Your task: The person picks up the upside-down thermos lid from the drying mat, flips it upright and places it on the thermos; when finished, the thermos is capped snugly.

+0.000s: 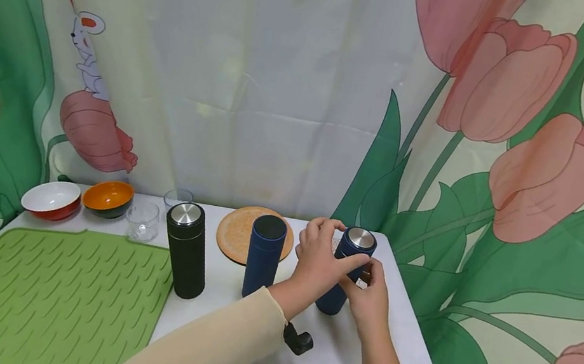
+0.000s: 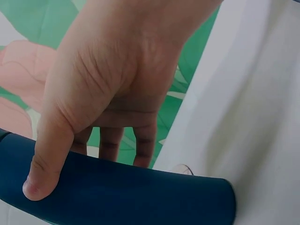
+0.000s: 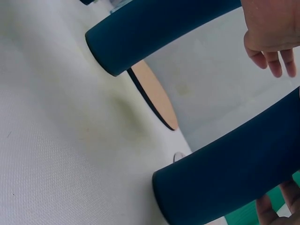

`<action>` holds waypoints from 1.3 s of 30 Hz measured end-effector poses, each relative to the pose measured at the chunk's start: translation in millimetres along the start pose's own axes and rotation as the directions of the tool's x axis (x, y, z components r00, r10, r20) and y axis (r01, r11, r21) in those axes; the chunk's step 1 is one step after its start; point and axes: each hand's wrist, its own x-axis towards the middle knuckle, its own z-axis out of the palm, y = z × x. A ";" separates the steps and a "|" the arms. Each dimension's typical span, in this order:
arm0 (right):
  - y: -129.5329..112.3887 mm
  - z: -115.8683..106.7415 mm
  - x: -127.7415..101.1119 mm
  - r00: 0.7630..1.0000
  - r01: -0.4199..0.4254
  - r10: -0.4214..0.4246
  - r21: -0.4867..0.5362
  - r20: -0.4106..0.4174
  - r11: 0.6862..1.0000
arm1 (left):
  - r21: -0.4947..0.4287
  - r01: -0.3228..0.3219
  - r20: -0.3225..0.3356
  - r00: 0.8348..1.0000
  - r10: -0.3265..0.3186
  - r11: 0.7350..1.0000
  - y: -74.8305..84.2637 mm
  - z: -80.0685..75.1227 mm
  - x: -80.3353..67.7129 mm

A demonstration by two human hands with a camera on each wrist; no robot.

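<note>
Both hands hold the lidded blue flask (image 1: 344,271), which stands on the counter (image 1: 414,351) just right of the coaster (image 1: 239,234). The left hand (image 1: 316,260) curls its grip round the flask's upper part, thumb pressed on its side; the right hand (image 1: 371,298) clasps its middle. An open blue flask (image 1: 264,254) stands before the coaster.
</note>
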 end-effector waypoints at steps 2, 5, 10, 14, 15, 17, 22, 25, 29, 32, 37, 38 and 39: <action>-1.2 0.5 0.4 1.000 0.002 -0.002 0.010 0.001 1.000 | -0.024 0.004 0.013 1.000 -0.003 1.000 -1.5 -1.4 1.2; -2.0 1.9 1.5 1.000 0.013 -0.013 0.020 -0.004 1.000 | -0.071 0.007 0.046 0.999 -0.004 0.997 -3.2 -4.1 3.3; 0.1 3.8 2.9 1.000 0.024 -0.023 0.016 -0.012 1.000 | -0.114 0.019 0.118 0.993 -0.005 0.993 -4.8 -7.9 4.2; 4.9 5.5 2.2 1.000 0.024 -0.024 0.014 -0.014 1.000 | -0.122 0.020 0.167 0.986 0.000 0.992 -6.0 -9.0 1.3; 6.4 5.9 1.6 1.000 0.021 -0.021 0.012 -0.011 1.000 | -0.125 0.022 0.173 0.985 0.000 0.992 -6.7 -9.0 0.2; 8.8 7.0 0.0 1.000 0.014 -0.014 0.012 0.000 1.000 | -0.113 0.027 0.176 0.984 -0.007 0.993 -7.9 -9.2 -2.6; 10.1 7.8 -3.9 1.000 0.011 -0.011 -0.003 0.003 1.000 | 0.009 0.054 0.118 0.992 -0.055 0.999 -7.3 -6.0 -6.0; 8.3 6.3 -3.6 1.000 0.020 -0.021 -0.022 -0.015 1.000 | 0.072 0.073 0.047 0.996 -0.076 0.995 -2.3 -1.6 -4.0; 4.7 4.1 -2.4 0.999 0.023 -0.024 -0.018 -0.026 1.000 | 0.086 0.059 -0.018 0.998 -0.058 0.995 5.1 1.9 -0.1; 3.5 3.0 -1.9 1.000 0.015 -0.015 -0.015 -0.024 1.000 | 0.078 0.038 -0.006 0.999 -0.038 0.996 6.0 1.9 2.4; 3.9 2.2 -1.8 1.000 0.008 -0.008 -0.028 -0.021 1.000 | -0.021 0.048 0.086 0.995 -0.046 0.999 1.9 -1.1 4.9; 4.0 2.1 -1.8 1.000 0.010 -0.011 -0.027 -0.023 1.000 | -0.043 0.050 0.107 0.993 -0.046 0.998 1.1 -1.5 5.5; 4.4 1.8 -1.9 1.000 0.013 -0.014 -0.030 -0.025 0.999 | -0.058 0.050 0.126 0.991 -0.043 0.997 0.5 -1.9 5.9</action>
